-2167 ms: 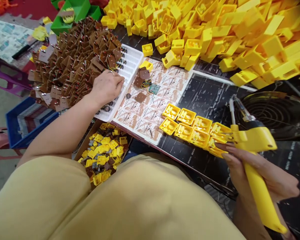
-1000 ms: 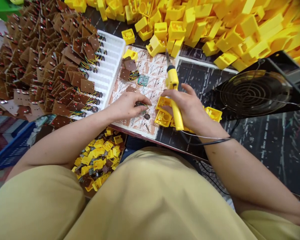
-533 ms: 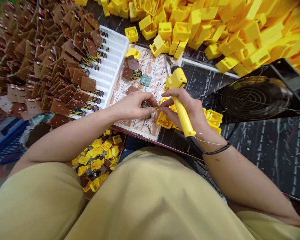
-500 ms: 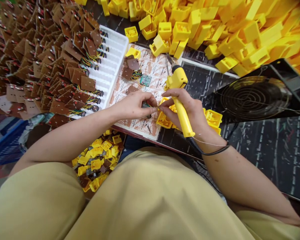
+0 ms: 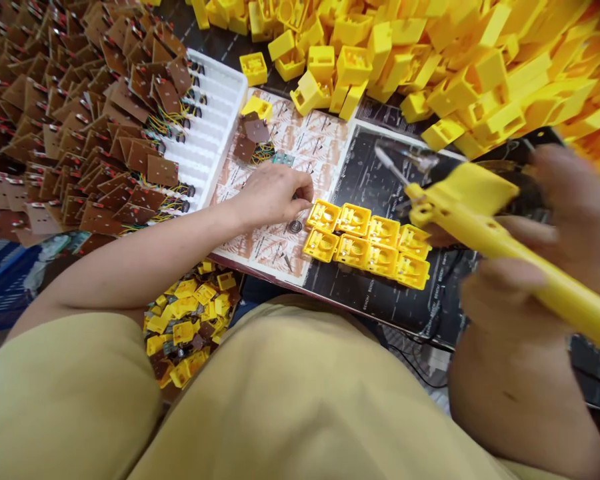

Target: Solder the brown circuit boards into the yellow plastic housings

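Observation:
My right hand (image 5: 525, 260), large and blurred at the right, is wrapped round a yellow soldering tool (image 5: 545, 273) whose metal tip points up and left. My left hand (image 5: 280, 193) rests low over the patterned sheet (image 5: 270, 247), fingers pinched together; what they hold, if anything, is hidden. A small round black part (image 5: 295, 227) lies just below its fingers. Right of these fingertips, open yellow cases (image 5: 353, 250) stand in two touching rows. Behind my left hand are a green circuit board (image 5: 283, 159), partly covered, and brown boards with wires (image 5: 255, 131).
Yellow cases (image 5: 430, 60) are heaped along the back. A white ribbed tray (image 5: 215, 120) and many brown boards (image 5: 80, 120) fill the left. A box of yellow parts (image 5: 190, 320) is below the table edge. A fan, mostly hidden, stands behind my right hand.
My right hand has moved away from my left, to the right and closer to the camera, with the soldering tool. The rows of yellow cases are uncovered. My left hand has shifted slightly up.

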Action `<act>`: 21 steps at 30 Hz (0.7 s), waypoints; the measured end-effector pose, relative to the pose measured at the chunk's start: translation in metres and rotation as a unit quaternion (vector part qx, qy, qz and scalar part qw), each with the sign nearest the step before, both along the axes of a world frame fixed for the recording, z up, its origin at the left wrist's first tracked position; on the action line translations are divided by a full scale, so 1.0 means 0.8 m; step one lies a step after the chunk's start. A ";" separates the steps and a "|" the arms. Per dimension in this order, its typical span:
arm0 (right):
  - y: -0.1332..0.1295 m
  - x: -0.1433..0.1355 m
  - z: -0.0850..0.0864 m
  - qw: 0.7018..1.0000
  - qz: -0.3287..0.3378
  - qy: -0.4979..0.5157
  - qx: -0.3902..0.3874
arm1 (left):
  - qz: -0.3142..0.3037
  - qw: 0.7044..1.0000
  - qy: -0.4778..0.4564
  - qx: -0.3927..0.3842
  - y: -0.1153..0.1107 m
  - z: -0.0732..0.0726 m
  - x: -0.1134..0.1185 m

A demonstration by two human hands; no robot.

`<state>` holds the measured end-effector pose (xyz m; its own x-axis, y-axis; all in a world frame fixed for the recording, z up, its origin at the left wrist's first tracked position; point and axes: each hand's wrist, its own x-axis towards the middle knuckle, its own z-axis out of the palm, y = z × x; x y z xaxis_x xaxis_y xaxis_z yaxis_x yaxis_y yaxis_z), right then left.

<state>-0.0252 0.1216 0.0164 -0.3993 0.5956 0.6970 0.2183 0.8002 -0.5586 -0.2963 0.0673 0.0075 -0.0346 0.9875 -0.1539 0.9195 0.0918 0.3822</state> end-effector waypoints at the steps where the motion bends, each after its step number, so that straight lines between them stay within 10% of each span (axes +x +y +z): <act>1: 0.003 0.010 -0.001 0.998 -0.022 0.048 0.038 | 0.006 1.000 -0.005 -0.002 0.003 -0.001 0.002; 5: 0.001 0.031 -0.018 0.990 -0.082 0.100 0.062 | 0.026 0.999 -0.034 -0.032 0.011 0.003 0.010; 10: -0.021 0.036 -0.039 0.998 -0.004 -0.038 -0.057 | 0.043 0.993 -0.037 -0.101 0.023 0.017 0.017; 21: -0.007 0.000 -0.036 0.989 0.094 -0.053 0.104 | 0.051 0.990 -0.026 -0.126 0.034 0.021 0.019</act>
